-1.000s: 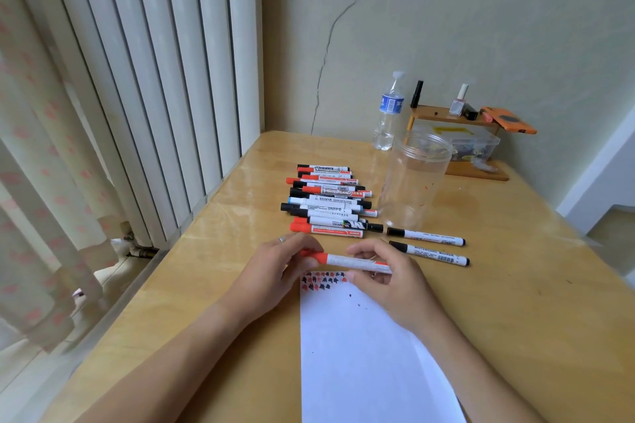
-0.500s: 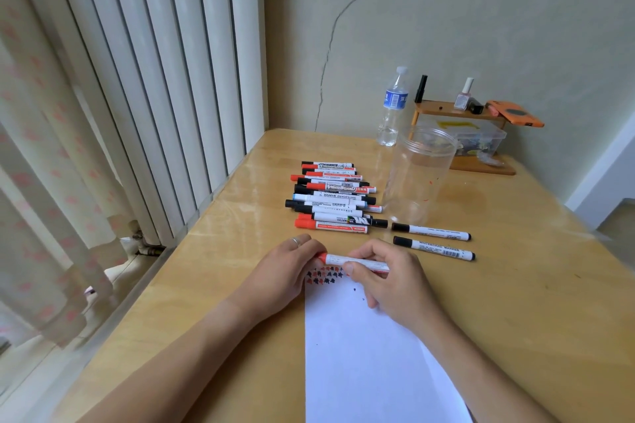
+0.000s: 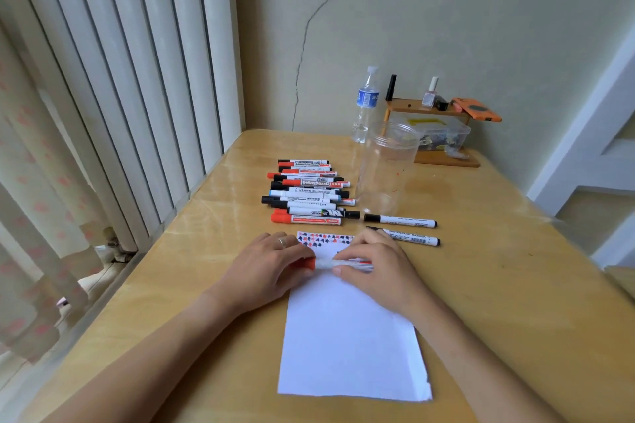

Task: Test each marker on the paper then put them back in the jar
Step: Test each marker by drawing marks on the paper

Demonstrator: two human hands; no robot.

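A white marker with a red cap (image 3: pixel 330 264) lies level above the white paper (image 3: pixel 350 336). My left hand (image 3: pixel 271 268) grips its red cap end, and my right hand (image 3: pixel 378 268) grips its barrel. Red and black test marks (image 3: pixel 323 239) run along the paper's top edge. A row of several red, black and blue markers (image 3: pixel 309 192) lies on the wooden table beyond the paper. Two black-capped markers (image 3: pixel 400 220) lie to the right of that row. The clear plastic jar (image 3: pixel 386 165) stands open behind them, with no markers inside.
A water bottle (image 3: pixel 366 106) stands at the back of the wooden table (image 3: pixel 498 285). A small wooden shelf (image 3: pixel 427 106) with bottles, an orange object and a clear box sits in the far corner. Vertical blinds and a curtain hang on the left.
Both hands have drawn the red-capped marker toward me, down from the paper's top edge, uncovering the test marks. The camera has tilted slightly.
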